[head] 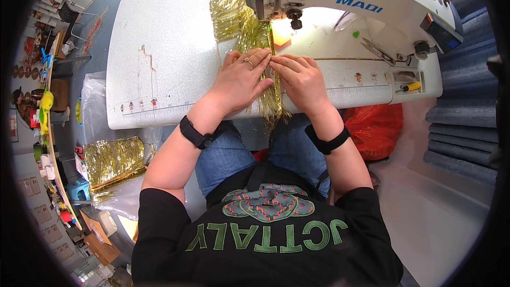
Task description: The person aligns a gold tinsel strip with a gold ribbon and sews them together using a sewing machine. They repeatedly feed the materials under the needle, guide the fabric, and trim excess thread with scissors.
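A strip of gold tinsel fringe (225,12) runs from behind the sewing machine (366,12) toward me, over the white sewing table (171,48). Its narrow gold edge band (277,91) hangs past the table's front edge. My left hand (241,81) lies across the fringe, fingers together and thumb spread, its fingertips at the band just in front of the needle area. From the other side, my right hand (303,79) has its fingertips on the same band, nearly touching the left ones. The undersides of both hands' fingers are hidden.
Metal thread snips (378,52) lie under the machine arm. A yellow-handled tool (412,87) sits in a recess at the table's right. Below is a red plastic bag (374,131). More gold fringe (113,159) rests on clear plastic at left. Blue curtains (464,127) hang at right.
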### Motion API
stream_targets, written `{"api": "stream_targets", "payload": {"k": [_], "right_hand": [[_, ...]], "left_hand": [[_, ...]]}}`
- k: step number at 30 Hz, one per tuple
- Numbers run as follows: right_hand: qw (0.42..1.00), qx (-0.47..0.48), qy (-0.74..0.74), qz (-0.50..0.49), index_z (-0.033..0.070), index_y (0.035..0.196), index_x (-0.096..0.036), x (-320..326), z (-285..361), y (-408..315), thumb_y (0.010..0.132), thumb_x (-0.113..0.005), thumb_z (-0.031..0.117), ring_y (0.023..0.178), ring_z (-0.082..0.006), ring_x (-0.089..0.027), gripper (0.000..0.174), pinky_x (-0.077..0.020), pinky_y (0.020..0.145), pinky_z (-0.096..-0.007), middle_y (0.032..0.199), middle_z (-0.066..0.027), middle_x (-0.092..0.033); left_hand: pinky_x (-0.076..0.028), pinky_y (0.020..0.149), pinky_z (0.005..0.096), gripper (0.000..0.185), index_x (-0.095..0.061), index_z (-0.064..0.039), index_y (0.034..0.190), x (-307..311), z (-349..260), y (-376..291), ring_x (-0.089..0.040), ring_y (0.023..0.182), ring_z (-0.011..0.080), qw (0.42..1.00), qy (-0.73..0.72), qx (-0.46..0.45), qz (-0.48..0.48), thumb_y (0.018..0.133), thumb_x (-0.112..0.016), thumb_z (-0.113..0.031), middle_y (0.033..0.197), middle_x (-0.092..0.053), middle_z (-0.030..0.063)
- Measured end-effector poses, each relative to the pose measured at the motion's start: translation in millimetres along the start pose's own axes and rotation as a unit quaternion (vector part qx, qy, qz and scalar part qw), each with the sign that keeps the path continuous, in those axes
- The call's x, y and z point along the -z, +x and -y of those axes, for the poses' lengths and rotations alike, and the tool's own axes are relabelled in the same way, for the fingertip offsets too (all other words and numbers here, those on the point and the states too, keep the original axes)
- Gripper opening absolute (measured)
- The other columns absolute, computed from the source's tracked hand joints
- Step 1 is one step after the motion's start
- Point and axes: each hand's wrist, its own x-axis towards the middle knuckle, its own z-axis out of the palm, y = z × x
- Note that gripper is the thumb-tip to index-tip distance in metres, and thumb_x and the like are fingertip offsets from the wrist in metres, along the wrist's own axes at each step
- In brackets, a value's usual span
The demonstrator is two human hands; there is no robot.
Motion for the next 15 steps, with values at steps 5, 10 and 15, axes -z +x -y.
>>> {"api": "stream_targets", "payload": {"k": [5,10,15], "right_hand": [[1.000,-0.002,-0.006,0.010,0.009,0.103,-0.073,-0.9,0.4,-1.0,0.079,-0.066,0.008,0.106,-0.0178,-0.068,0.025,-0.0500,0.091,-0.0346,0.109,-0.0012,-0.073],[0.999,-0.006,-0.023,0.026,0.009,0.101,-0.070,-2.8,1.6,-1.0,0.080,-0.065,0.008,0.107,-0.0192,-0.066,0.022,-0.0492,0.094,-0.0360,0.110,-0.0011,-0.072],[0.998,-0.023,-0.041,0.036,0.009,0.098,-0.068,-6.8,6.1,-0.7,0.082,-0.063,0.008,0.107,-0.0210,-0.064,0.016,-0.0483,0.096,-0.0373,0.110,-0.0020,-0.071]], "left_hand": [[-0.031,0.111,0.0436,0.058,-0.053,-0.003,0.143,-0.3,-0.2,-1.8,-0.049,0.136,0.0216,1.000,0.002,0.003,0.002,0.101,-0.054,-0.043,0.147,-0.055,0.0090],[-0.029,0.111,0.0431,0.056,-0.052,-0.006,0.145,0.8,3.4,-1.4,-0.049,0.137,0.0218,1.000,-0.007,-0.004,0.016,0.101,-0.055,-0.041,0.150,-0.051,0.0080],[-0.028,0.112,0.0435,0.051,-0.055,-0.008,0.142,3.4,7.1,2.8,-0.049,0.136,0.0211,0.999,0.019,-0.008,0.041,0.101,-0.055,-0.039,0.150,-0.050,0.0079]]}}
